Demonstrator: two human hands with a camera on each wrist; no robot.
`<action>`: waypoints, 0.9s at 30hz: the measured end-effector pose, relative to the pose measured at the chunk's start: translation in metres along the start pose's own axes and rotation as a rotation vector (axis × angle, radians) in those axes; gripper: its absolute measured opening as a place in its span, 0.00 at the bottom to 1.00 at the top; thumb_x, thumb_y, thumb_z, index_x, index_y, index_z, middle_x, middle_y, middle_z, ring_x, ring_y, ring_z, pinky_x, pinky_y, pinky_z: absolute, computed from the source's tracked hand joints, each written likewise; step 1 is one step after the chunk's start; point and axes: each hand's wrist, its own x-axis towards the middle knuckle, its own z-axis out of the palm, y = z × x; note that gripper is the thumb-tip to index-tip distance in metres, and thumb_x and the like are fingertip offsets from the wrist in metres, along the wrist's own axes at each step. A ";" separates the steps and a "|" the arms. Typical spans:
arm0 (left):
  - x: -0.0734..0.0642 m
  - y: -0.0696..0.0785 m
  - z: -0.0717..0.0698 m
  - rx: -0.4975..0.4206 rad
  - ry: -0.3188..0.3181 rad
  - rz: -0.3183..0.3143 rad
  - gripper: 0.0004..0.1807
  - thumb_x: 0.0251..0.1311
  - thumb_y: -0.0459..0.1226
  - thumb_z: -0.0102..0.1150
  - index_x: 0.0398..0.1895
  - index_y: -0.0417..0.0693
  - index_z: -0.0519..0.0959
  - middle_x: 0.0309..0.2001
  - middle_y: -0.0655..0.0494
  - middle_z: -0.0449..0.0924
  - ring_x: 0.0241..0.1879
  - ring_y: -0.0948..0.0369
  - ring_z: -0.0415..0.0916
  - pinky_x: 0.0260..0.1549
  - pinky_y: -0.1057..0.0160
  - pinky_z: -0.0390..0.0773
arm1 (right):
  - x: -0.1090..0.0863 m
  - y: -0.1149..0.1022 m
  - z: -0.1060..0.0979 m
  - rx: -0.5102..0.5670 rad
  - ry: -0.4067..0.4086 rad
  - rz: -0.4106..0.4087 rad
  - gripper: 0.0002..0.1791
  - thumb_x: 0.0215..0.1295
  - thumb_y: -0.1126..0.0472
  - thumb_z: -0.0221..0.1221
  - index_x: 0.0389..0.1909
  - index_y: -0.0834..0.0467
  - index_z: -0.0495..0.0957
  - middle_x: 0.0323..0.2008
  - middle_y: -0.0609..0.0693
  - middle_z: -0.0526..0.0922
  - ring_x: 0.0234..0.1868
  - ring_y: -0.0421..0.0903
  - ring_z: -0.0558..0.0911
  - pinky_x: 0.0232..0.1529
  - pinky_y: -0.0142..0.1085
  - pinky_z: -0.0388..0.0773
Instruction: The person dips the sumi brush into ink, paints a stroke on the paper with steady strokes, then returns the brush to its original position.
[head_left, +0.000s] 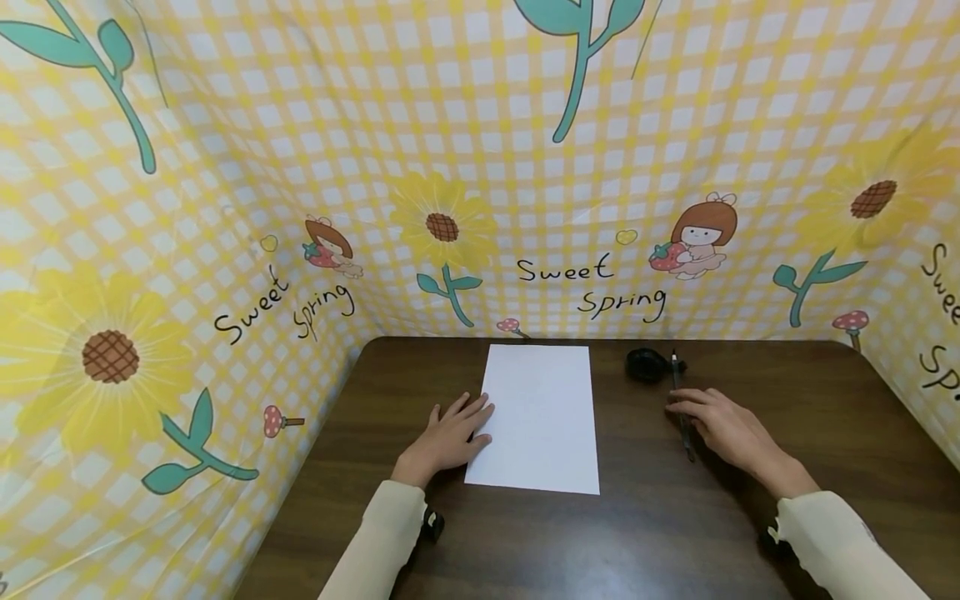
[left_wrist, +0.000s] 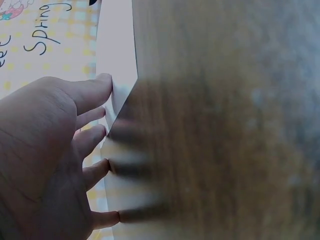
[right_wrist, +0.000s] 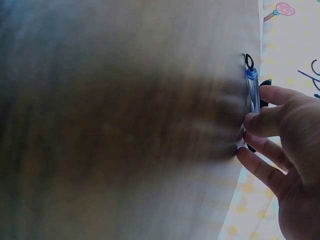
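Observation:
My left hand [head_left: 447,435] lies spread on the left side of a white sheet of paper [head_left: 542,417], its thumb and fingertips at the sheet's edge in the left wrist view. Further right, a slim writing brush [head_left: 683,433] with a hanging loop at its near end lies pointing away from me. My right hand [head_left: 726,429] is at the brush's shaft, thumb on one side and forefinger on the other, pinching it low over the table. In the right wrist view the clear-looking end of the brush [right_wrist: 253,90] shows above the thumb [right_wrist: 262,122]; the remaining fingertips reach down to the tabletop.
A round black dish [head_left: 645,365] stands just left of the brush's far end, near the back edge. The dark wooden table [head_left: 525,542] has rounded back corners. A yellow checked cloth [head_left: 480,125] with flowers and lettering hangs behind and at both sides.

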 end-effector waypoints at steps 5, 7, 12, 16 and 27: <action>0.001 -0.002 0.002 0.007 -0.002 -0.001 0.34 0.81 0.52 0.50 0.85 0.56 0.61 0.87 0.55 0.51 0.87 0.44 0.44 0.76 0.21 0.42 | 0.000 0.000 0.000 0.020 -0.008 -0.002 0.22 0.63 0.77 0.67 0.56 0.58 0.88 0.65 0.58 0.84 0.55 0.58 0.83 0.25 0.29 0.67; 0.000 -0.002 0.002 0.004 -0.002 -0.001 0.34 0.81 0.53 0.51 0.85 0.57 0.62 0.87 0.55 0.51 0.87 0.44 0.44 0.76 0.22 0.42 | 0.001 0.000 -0.001 0.026 -0.015 0.001 0.22 0.63 0.77 0.67 0.56 0.57 0.88 0.64 0.58 0.84 0.56 0.58 0.83 0.25 0.29 0.67; 0.000 -0.001 0.000 0.000 -0.005 -0.005 0.38 0.78 0.57 0.53 0.85 0.57 0.62 0.87 0.55 0.52 0.87 0.44 0.44 0.76 0.22 0.42 | 0.003 0.000 -0.002 0.021 -0.024 0.004 0.21 0.62 0.77 0.69 0.54 0.56 0.89 0.63 0.56 0.85 0.56 0.58 0.83 0.29 0.32 0.74; 0.000 -0.001 0.000 -0.001 -0.007 -0.009 0.38 0.77 0.58 0.54 0.85 0.57 0.62 0.87 0.55 0.52 0.87 0.44 0.44 0.76 0.22 0.42 | 0.004 0.000 -0.001 0.008 -0.009 -0.017 0.21 0.60 0.76 0.71 0.52 0.56 0.90 0.61 0.56 0.87 0.56 0.58 0.84 0.33 0.37 0.80; 0.000 -0.001 -0.001 -0.008 -0.008 -0.013 0.38 0.78 0.58 0.53 0.85 0.57 0.62 0.87 0.56 0.51 0.87 0.45 0.43 0.77 0.22 0.41 | 0.009 0.003 0.001 -0.001 -0.013 -0.041 0.17 0.60 0.76 0.71 0.48 0.58 0.91 0.58 0.57 0.89 0.55 0.58 0.86 0.47 0.51 0.87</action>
